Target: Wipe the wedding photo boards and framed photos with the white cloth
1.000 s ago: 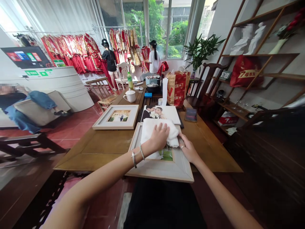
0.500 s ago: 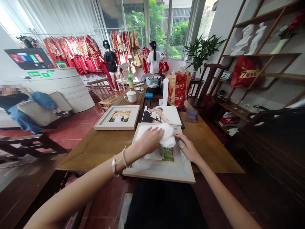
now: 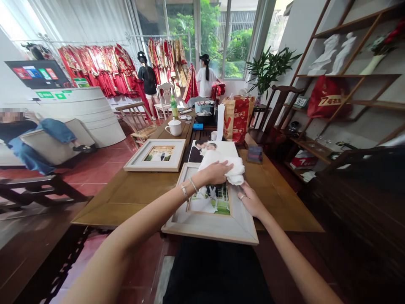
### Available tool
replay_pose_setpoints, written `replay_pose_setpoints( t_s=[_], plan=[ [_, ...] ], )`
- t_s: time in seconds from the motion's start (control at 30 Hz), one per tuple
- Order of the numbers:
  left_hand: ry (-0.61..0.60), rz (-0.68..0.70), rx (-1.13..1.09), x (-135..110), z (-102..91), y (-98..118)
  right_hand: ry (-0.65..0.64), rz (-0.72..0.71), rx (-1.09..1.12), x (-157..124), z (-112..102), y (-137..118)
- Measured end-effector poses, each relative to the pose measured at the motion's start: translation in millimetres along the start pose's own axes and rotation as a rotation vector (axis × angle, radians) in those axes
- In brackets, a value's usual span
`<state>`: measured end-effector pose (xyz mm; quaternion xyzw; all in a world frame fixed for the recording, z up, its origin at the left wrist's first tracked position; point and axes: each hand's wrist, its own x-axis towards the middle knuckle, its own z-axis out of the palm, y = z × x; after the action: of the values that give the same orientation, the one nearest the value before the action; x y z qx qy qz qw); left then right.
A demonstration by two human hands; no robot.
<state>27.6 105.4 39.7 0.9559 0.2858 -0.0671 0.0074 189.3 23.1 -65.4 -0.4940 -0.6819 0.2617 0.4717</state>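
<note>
A pale wooden picture frame (image 3: 218, 223) with a wedding photo lies at the near edge of the wooden table (image 3: 139, 194), hanging a little over it. My left hand (image 3: 215, 173) is closed on a white cloth (image 3: 232, 169) and holds it over the frame's far edge. The right hand (image 3: 251, 200) rests on the frame's right border, fingers curled against it, a ring on one finger.
A second framed photo (image 3: 156, 155) lies to the left, a photo book (image 3: 202, 150) behind the cloth. Farther back stand a white cup (image 3: 174, 126), a green bottle (image 3: 174, 106) and a red paper bag (image 3: 237, 118). Two people stand at racks of red garments; shelves line the right wall.
My left hand has drawn the cloth from the middle of the photo up toward the frame's far edge, baring the picture. The right hand has stayed on the frame's right side.
</note>
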Motion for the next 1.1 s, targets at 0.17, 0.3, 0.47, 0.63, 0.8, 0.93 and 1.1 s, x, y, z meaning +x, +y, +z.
replay_pose_setpoints(
  t_s=[0.17,0.3,0.47,0.63,0.8,0.93,1.1],
  plan=[
    [-0.039,-0.056,-0.013,-41,2.4,-3,-0.034,-0.007,0.006,0,-2,-7],
    [-0.097,-0.063,-0.033,-81,6.8,14,-0.019,-0.009,0.003,-3,-2,-12],
    [-0.127,-0.05,-0.097,-127,4.8,78,0.002,-0.028,0.018,-4,-2,-15],
    [-0.146,-0.024,-0.15,-144,1.6,114,0.006,-0.05,0.024,-2,-3,-17],
    [-0.059,-0.244,0.041,-110,23.9,87,-0.013,-0.052,0.023,-3,-3,-14],
    [0.005,-0.391,0.099,-77,26.9,54,-0.024,-0.025,0.013,-5,-2,-9],
    [0.011,-0.388,0.1,-72,19.9,40,-0.046,-0.015,0.021,-5,-1,-7]
  ],
)
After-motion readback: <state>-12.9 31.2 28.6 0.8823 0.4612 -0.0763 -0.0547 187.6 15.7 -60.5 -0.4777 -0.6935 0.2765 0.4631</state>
